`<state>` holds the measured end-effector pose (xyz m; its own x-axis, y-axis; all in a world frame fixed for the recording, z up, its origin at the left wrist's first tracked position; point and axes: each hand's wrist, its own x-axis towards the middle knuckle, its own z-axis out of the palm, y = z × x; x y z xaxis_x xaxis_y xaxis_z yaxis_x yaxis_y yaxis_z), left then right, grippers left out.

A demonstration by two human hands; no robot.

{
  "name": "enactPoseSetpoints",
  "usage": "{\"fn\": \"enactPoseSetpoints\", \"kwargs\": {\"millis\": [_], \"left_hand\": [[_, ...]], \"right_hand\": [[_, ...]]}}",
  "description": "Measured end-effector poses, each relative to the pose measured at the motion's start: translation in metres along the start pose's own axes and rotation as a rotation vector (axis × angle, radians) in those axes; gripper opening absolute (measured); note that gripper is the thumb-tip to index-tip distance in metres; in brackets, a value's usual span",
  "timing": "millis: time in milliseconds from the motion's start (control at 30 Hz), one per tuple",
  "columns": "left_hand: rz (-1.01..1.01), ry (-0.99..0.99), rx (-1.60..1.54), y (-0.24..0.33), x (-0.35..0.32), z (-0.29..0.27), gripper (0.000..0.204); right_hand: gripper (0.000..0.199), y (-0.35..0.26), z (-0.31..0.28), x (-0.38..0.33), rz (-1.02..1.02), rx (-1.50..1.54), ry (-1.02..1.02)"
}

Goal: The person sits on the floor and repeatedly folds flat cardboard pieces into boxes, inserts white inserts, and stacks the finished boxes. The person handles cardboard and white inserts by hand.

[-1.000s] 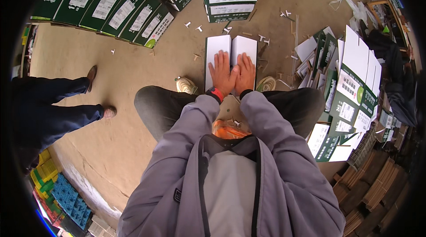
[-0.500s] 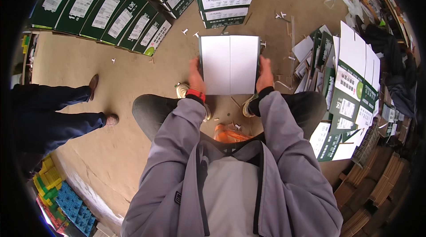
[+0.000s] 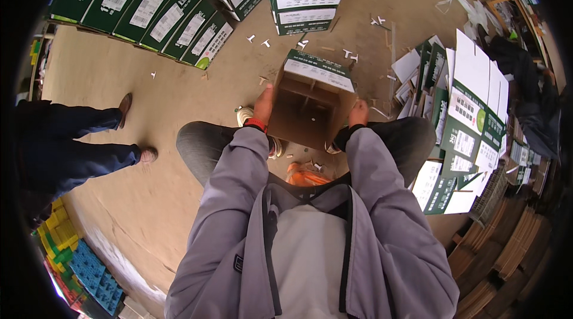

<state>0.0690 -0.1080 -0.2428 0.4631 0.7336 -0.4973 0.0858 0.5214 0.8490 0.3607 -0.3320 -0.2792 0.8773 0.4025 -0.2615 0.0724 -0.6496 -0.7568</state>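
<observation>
Between my hands is a cardboard box (image 3: 319,73), green and white outside, tilted so that its open side faces me and its bare brown inside shows. My left hand (image 3: 263,105) is closed against the box's left side, a red band around that wrist. At the right side, my right hand (image 3: 359,113) grips near the edge; part of its fingers is hidden behind the cardboard. Beneath the box, between my knees, lies an orange object (image 3: 304,175) that I cannot make out.
Stacked green-and-white boxes (image 3: 197,32) stand ahead and to the left. Flattened cartons (image 3: 471,122) are piled at my right, with brown cardboard sheets (image 3: 519,241) behind. Small white scraps (image 3: 352,55) litter the floor. Another person's legs (image 3: 95,158) are at left, near a blue crate (image 3: 95,277).
The box has turned in my hands: its closed white face showed before, and now its open brown inside does. My right hand has come slightly nearer and lower.
</observation>
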Motion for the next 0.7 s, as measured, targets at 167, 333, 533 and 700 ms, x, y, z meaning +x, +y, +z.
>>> {"fn": "enactPoseSetpoints", "kwargs": {"millis": [167,333,533,700], "left_hand": [[0.246,0.194,0.829,0.007,-0.017,0.014,0.067],[0.1,0.142,1.154,0.031,0.003,0.01,0.062],[0.116,0.238,1.065,0.022,0.003,0.01,0.049],[0.076,0.268,0.958,0.011,0.018,0.018,0.041]], "right_hand": [[0.033,-0.129,-0.021,-0.035,-0.534,-0.128,0.142],[0.054,-0.155,0.011,-0.034,-1.038,-0.453,-0.163],[0.035,-0.074,0.091,-0.023,-0.681,-0.973,-0.56],[0.037,-0.04,0.108,-0.027,-0.68,-1.106,-0.555]]}}
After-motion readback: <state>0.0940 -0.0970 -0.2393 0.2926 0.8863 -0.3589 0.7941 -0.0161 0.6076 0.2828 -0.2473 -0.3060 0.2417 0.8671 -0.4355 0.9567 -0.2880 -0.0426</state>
